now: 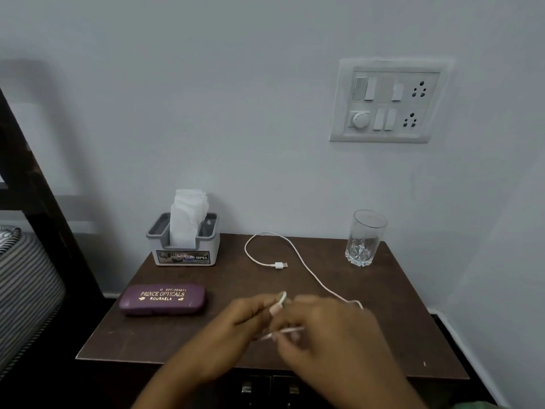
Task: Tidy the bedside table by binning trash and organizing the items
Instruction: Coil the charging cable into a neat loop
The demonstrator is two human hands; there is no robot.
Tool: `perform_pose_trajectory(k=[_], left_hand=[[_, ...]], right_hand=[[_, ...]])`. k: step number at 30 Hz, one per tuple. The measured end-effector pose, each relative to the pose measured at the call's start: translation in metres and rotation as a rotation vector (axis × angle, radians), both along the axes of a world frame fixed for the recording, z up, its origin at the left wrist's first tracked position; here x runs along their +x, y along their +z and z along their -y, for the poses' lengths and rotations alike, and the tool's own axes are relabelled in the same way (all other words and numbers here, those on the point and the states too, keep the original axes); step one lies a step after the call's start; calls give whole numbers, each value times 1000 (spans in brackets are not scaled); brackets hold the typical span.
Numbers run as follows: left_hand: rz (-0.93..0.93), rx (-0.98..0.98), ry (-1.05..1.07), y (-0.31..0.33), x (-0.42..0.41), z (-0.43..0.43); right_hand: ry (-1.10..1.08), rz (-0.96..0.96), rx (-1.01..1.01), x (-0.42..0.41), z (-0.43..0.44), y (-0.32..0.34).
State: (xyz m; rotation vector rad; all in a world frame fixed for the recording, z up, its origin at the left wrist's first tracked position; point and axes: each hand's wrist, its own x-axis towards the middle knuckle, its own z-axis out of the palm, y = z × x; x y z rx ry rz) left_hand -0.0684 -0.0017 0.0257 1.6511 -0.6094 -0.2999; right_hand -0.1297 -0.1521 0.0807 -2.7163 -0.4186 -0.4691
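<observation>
While blurred, both hands, left hand point(236, 326) and right hand point(321, 335), seemingly pinch the thin white cable point(298, 253).

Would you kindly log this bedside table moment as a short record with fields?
surface: brown bedside table
left hand: pinching one end of the white USB cable
right hand: gripping the cable beside the left hand
cable state: loose loop, USB plug lying free mid-table
tissue holder: back left, tissues upright
purple spectacle case: front left, closed
drinking glass: back right, upright
wall: switchboard
</observation>
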Motion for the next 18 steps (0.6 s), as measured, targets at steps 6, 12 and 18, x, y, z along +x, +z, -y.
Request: perform_pose_trajectory(k=[6,12,18], left_hand=[[-422,-492,-201,10,-6,-9],[-602,-992,-365,11,-3,13],[-540,-1077,-56,25,2,37]], right_hand=[[261,-63,561,41,35,9],[243,24,914,49,26,-31],[47,23,710,45,20,-60]])
